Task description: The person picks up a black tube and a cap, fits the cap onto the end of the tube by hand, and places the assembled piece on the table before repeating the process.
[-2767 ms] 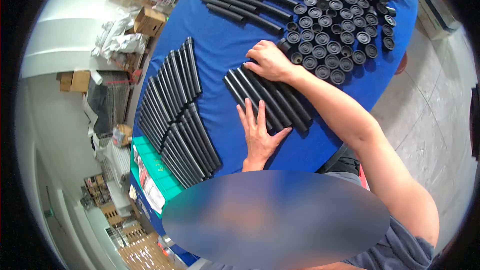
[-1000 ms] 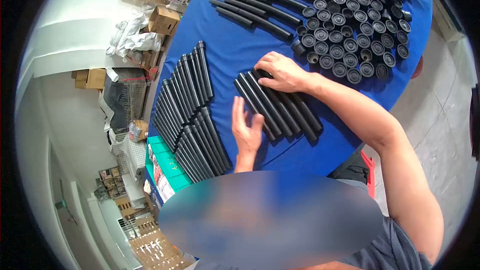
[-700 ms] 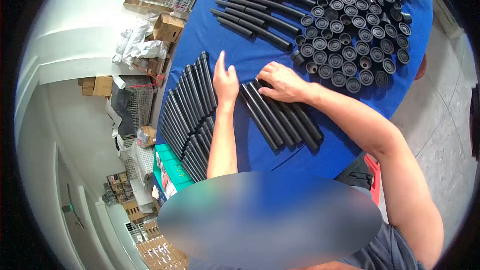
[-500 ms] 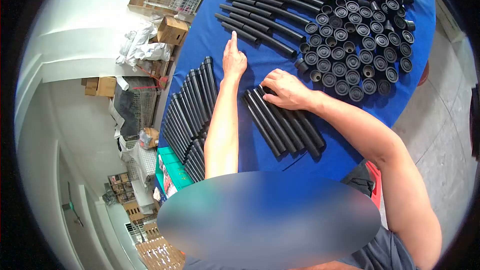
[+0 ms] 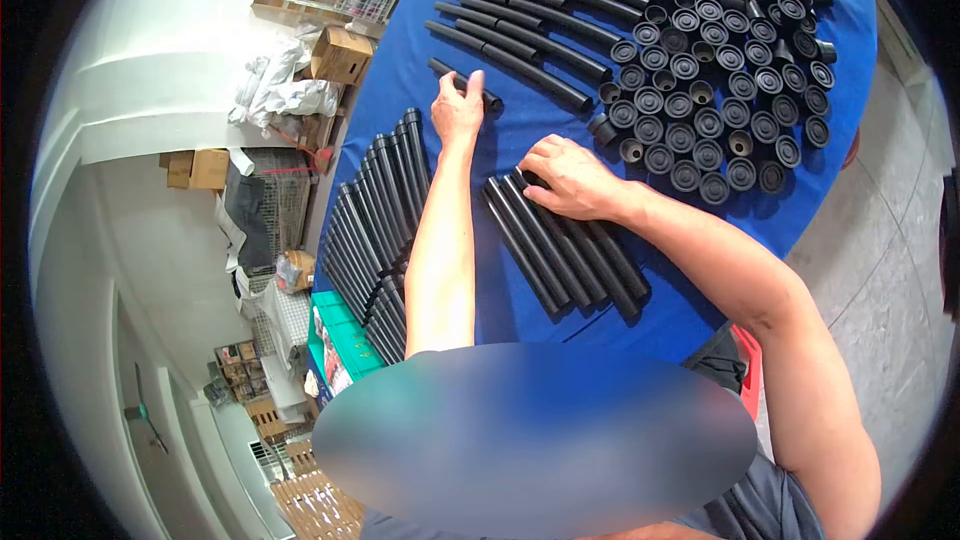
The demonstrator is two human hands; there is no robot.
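Note:
My left hand (image 5: 457, 118) is closed around a short black tube (image 5: 489, 100), which lies slantwise just below the rows of loose black tubes (image 5: 540, 62). My right hand (image 5: 572, 178) rests on the upper ends of a bunch of black tubes (image 5: 540, 245) lying side by side in front of me. Its fingers curl over some of them, and the fingertips are partly hidden. To the right of the loose rows stand many round black caps (image 5: 708, 122), with ring-shaped faces mostly turned up.
Left of my left forearm lie stacked black tubes with collared ends (image 5: 365, 215). A green crate (image 5: 345, 335) stands near them at the edge of the blue cloth-covered table (image 5: 690, 240). Cardboard boxes (image 5: 340, 55) and wire racks are beyond the table's left side.
My left hand has gone from a pointing finger to a grip on the nearest short tube, which has shifted toward me and slightly left. My right hand has stayed on its bunch.

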